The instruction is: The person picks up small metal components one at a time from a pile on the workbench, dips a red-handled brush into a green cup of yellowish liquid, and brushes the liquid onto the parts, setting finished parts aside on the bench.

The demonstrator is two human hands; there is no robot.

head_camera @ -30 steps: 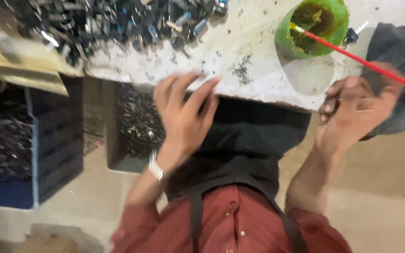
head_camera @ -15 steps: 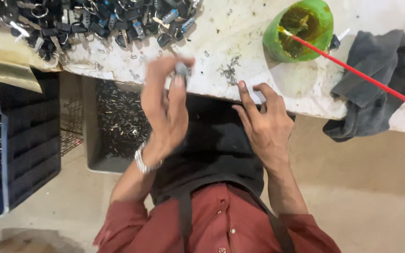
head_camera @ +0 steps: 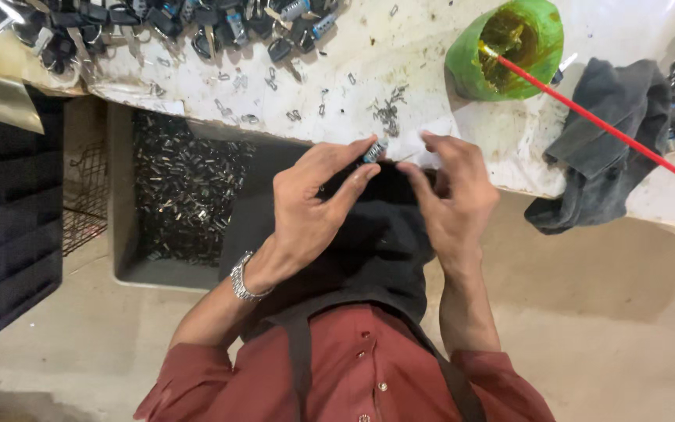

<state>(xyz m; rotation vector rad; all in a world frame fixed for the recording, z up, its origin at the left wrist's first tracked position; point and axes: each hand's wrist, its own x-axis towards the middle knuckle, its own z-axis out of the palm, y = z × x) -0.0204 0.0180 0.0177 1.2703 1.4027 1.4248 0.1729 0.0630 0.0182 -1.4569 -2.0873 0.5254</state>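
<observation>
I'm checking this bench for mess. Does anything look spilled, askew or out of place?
Yes. Small metal bits lie scattered loose on the stained white tabletop. The grey rag droops over the table's edge, and the red stick leans out of the green cup across it.

You look down on a stained white workbench [head_camera: 431, 55] at twelve o'clock, bare concrete floor [head_camera: 603, 312] spreading toward five.

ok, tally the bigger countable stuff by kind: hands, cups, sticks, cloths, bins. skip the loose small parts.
Hands: 2, left hand and right hand, the left pinching a small metal part
Green cup: 1
Red stick: 1
Grey cloth: 1
Grey bin of small parts: 1
Dark crate: 1
Total: 7
</observation>
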